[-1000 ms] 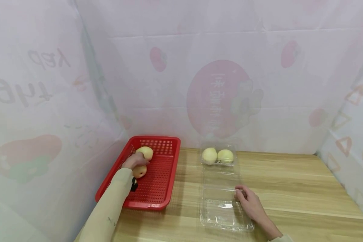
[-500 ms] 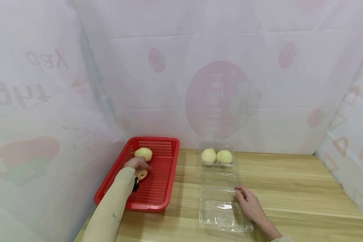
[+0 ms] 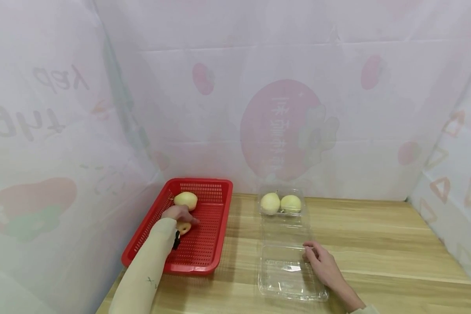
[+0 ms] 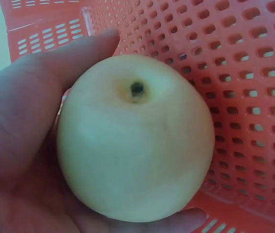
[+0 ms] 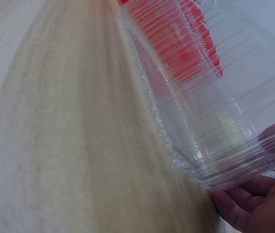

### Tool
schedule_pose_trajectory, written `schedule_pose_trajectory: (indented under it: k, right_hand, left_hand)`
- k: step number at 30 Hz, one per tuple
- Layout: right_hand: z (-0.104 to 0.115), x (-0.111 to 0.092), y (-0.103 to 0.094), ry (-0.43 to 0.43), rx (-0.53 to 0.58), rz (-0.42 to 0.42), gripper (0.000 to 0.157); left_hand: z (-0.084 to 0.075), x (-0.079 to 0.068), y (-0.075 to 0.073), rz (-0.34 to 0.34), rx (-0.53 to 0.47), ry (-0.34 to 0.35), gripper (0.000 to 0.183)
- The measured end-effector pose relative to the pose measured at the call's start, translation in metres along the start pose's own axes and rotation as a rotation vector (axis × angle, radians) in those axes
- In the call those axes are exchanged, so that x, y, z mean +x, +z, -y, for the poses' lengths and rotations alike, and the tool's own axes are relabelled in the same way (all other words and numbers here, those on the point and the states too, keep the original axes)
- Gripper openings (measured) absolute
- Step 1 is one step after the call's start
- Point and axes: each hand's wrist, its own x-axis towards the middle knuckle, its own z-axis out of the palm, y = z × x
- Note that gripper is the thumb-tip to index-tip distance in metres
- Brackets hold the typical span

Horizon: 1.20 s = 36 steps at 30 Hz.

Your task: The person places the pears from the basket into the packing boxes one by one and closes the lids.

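Note:
My left hand [image 3: 177, 213] is inside the red basket [image 3: 218, 244], its thumb and fingers wrapped round a pale yellow pear [image 4: 135, 145]. The left wrist view shows the pear's end with a dark spot facing the camera. A second pear [image 3: 186, 200] lies just beyond that hand in the basket. My right hand [image 3: 326, 266] holds the right side of an opened clear plastic clamshell box [image 3: 260, 279]; in the right wrist view its edge lies between thumb and fingers [image 5: 232, 208]. Two pears, one left [image 3: 270, 203] and one right [image 3: 291, 204], sit in the box's far half.
The wooden table [image 3: 369, 244] carries the basket at left and the box at centre. A printed white cloth [image 3: 204, 126] rises behind the table and along both sides. Holes pierce the basket's walls and floor.
My left hand has shifted slightly nearer and to the right inside the basket, with the pear under it. My right hand keeps its place at the box.

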Motion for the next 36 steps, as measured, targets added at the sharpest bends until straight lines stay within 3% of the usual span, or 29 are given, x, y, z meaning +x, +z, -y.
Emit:
schedule_pose_trajectory:
  k: [2, 9, 16, 20, 24, 31, 36]
  right_hand:
    - [0.001, 0.000, 0.000, 0.000, -0.003, 0.001, 0.030]
    - [0.002, -0.001, 0.001, -0.007, -0.008, -0.005, 0.029]
    - [0.002, -0.001, 0.002, -0.016, -0.011, -0.012, 0.028]
    - [0.001, -0.001, 0.002, -0.026, -0.008, -0.019, 0.028]
    - [-0.001, 0.000, 0.002, -0.028, -0.007, -0.020, 0.028]
    - [0.001, 0.000, 0.000, -0.021, -0.012, -0.015, 0.030]
    - [0.001, 0.000, 0.000, -0.020, -0.018, -0.017, 0.029]
  left_hand:
    - [0.000, -0.001, 0.001, -0.005, 0.013, -0.001, 0.072]
    - [0.001, -0.002, 0.003, -0.036, 0.015, -0.007, 0.053]
    - [0.002, -0.002, 0.003, -0.017, 0.001, -0.010, 0.051]
    - [0.000, -0.004, 0.001, 0.001, -0.036, -0.003, 0.038]
    - [-0.005, -0.010, -0.005, -0.001, -0.067, 0.027, 0.029]
    - [-0.021, -0.020, -0.019, -0.055, 0.023, 0.102, 0.033]
    - [-0.030, -0.029, -0.025, -0.103, -0.012, 0.156, 0.034]
